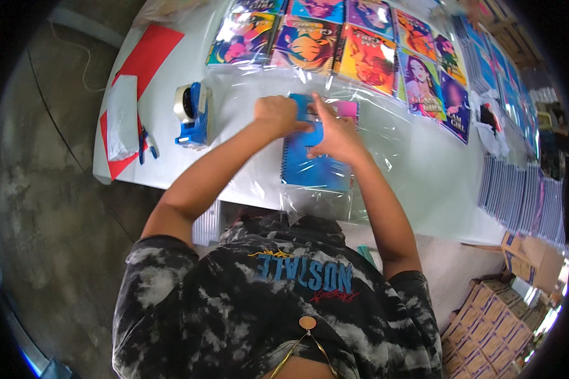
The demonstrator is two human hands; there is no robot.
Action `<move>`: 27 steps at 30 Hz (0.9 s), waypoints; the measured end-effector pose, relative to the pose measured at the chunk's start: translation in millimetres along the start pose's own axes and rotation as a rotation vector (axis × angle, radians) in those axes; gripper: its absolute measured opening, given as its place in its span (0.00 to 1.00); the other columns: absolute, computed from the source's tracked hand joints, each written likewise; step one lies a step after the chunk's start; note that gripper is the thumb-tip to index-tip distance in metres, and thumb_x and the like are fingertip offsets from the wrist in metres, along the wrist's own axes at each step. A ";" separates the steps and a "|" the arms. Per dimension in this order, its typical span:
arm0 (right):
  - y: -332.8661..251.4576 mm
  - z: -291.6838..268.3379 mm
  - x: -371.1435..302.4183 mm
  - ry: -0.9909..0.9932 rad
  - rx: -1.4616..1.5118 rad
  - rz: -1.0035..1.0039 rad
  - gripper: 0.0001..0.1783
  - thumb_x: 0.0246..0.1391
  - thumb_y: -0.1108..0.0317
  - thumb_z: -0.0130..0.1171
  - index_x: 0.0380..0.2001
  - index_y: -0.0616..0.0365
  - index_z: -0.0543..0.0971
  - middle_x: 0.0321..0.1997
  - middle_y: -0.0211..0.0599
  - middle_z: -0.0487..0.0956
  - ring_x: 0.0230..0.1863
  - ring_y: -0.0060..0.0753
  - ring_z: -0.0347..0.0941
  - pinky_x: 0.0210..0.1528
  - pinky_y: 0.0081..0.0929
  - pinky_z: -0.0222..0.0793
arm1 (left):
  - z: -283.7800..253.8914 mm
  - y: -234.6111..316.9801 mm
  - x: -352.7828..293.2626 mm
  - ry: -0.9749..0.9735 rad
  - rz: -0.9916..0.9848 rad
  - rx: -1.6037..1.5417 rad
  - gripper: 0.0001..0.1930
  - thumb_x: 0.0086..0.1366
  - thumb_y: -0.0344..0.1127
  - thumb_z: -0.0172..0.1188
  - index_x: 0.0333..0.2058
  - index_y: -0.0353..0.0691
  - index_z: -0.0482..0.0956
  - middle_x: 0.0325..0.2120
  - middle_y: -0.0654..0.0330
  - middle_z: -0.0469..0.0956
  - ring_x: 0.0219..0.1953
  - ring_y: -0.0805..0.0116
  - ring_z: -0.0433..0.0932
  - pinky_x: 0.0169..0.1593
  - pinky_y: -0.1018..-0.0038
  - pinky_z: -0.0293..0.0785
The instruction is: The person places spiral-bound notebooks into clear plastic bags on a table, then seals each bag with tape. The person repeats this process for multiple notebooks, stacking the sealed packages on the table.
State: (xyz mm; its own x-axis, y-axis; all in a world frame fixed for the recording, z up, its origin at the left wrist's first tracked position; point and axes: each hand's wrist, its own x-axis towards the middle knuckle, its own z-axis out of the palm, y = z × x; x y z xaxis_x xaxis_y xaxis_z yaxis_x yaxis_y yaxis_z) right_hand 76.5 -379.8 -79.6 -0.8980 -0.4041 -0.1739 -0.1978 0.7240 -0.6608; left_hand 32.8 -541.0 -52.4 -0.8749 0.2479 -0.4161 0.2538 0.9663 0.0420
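Note:
A blue spiral notebook (313, 165) lies on the white table in front of me, with clear plastic film (319, 201) around and below it. Behind its upper right corner shows the pink cover of another notebook (349, 110). My left hand (277, 117) is closed at the blue notebook's upper left edge; what its fingers grip is hidden. Across the upper right part of that notebook, my right hand (336, 134) rests with thumb and fingers spread.
Colourful spiral notebooks (306, 43) lie in rows at the far side under clear film. Left of my hands stands a blue tape dispenser (195, 117), then pens (146, 146), a white packet (122, 117) and red sheets (150, 54). Notebook stacks (518, 199) line the right edge; cartons (487, 328) sit below.

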 end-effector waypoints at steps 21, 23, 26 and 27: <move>-45.7 -22.2 -49.6 0.768 0.928 -0.417 0.36 0.38 0.68 0.71 0.49 0.61 0.63 0.46 0.37 0.69 0.48 0.29 0.67 0.50 0.27 0.65 | 5.0 -12.3 -80.3 0.591 0.453 -1.635 0.36 0.58 0.47 0.58 0.58 0.32 0.54 0.49 0.52 0.66 0.52 0.64 0.65 0.57 0.70 0.58; -41.0 -14.3 -34.0 0.838 0.929 -0.264 0.35 0.38 0.69 0.71 0.49 0.62 0.64 0.45 0.36 0.69 0.45 0.27 0.68 0.49 0.26 0.66 | 9.4 -12.1 -68.6 0.634 0.317 -1.469 0.34 0.60 0.45 0.56 0.58 0.32 0.54 0.50 0.51 0.66 0.53 0.62 0.65 0.58 0.70 0.57; -50.9 -12.6 -28.9 0.912 0.944 -0.053 0.29 0.41 0.70 0.68 0.47 0.63 0.68 0.40 0.34 0.72 0.40 0.23 0.68 0.45 0.23 0.66 | 15.4 -9.1 -67.9 0.755 0.287 -1.388 0.31 0.63 0.41 0.53 0.60 0.31 0.54 0.53 0.50 0.65 0.54 0.63 0.64 0.58 0.71 0.57; -52.5 -13.9 -25.8 0.950 0.909 0.005 0.27 0.42 0.70 0.67 0.46 0.63 0.69 0.40 0.33 0.72 0.40 0.22 0.68 0.44 0.22 0.66 | 11.3 -2.9 -72.4 0.846 0.264 -1.320 0.25 0.65 0.38 0.50 0.58 0.31 0.60 0.53 0.48 0.67 0.56 0.60 0.64 0.59 0.71 0.56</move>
State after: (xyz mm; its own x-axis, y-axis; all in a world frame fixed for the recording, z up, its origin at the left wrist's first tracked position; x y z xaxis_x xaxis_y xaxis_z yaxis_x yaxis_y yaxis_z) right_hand 104.6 -399.6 -30.3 -0.8962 0.4161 0.1540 -0.1953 -0.0583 -0.9790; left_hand 100.1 -562.5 -32.7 -0.9475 -0.0585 0.3143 0.3021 0.1581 0.9401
